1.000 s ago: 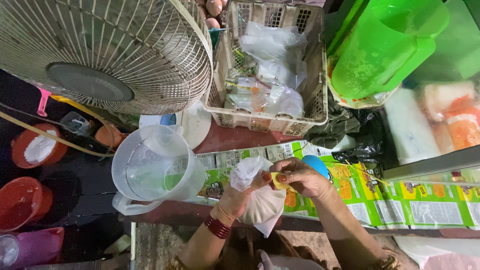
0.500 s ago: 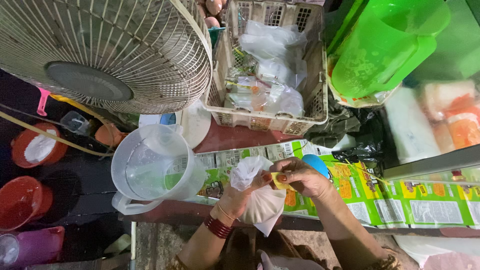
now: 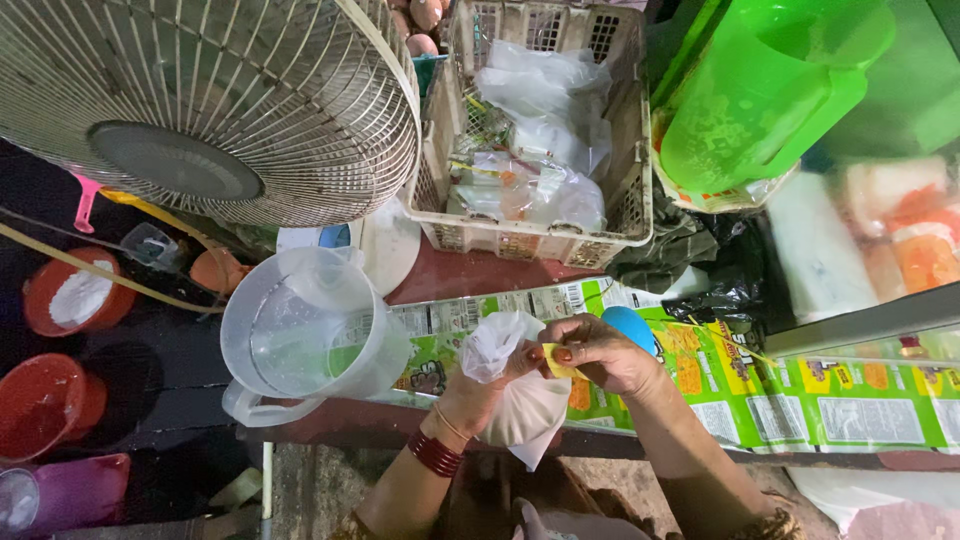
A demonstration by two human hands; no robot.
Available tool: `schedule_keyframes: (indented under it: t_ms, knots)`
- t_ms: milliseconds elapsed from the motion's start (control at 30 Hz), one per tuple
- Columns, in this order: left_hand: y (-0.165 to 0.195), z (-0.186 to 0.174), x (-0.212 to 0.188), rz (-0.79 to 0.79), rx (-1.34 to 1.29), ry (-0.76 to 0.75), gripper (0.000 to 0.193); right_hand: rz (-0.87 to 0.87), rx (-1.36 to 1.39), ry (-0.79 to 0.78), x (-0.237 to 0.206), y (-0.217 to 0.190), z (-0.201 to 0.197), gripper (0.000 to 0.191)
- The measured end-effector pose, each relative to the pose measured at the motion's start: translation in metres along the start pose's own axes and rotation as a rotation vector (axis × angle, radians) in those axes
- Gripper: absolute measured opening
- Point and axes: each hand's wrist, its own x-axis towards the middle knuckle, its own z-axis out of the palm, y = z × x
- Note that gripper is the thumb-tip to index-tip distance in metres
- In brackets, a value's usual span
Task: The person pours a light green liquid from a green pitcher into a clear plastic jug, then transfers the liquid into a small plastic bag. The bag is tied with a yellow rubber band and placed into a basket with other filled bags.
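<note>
Head view: nothing shifts; at the surface's front edge, the left hand (image 3: 480,395) stays clamped on the white bag (image 3: 515,385), right hand (image 3: 600,352) pinching a yellow band (image 3: 560,367) shut.

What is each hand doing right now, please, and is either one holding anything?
Left hand: closed on the neck of the filled plastic bag.
Right hand: fingers pinched on a small yellow piece at the bag's neck.
</note>
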Motion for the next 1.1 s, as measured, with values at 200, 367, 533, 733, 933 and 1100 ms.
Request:
schedule_keyframes:
  t_ms: [200,367,533,733,933,1100]
  knots:
    - [0.009,0.009,-0.002,0.026,-0.015,-0.047,0.027,-0.026,0.010,-0.009,-0.001,0.001,0.000,0.034]
    - [0.012,0.012,-0.002,0.015,0.033,0.003,0.027,-0.011,0.007,0.027,-0.001,0.002,-0.002,0.033]
    - [0.012,0.013,-0.002,0.016,-0.030,-0.011,0.029,-0.027,0.019,0.005,-0.001,0.002,-0.002,0.032]
    - [0.012,0.011,-0.003,0.024,-0.018,-0.046,0.027,-0.014,0.034,0.014,-0.002,0.000,-0.001,0.031]
    - [0.009,0.008,-0.002,0.018,0.012,-0.039,0.026,0.039,0.051,0.064,0.000,0.000,-0.001,0.031]
    - [0.007,0.006,0.000,-0.012,0.004,-0.019,0.027,0.029,0.037,0.049,-0.001,0.001,-0.004,0.032]
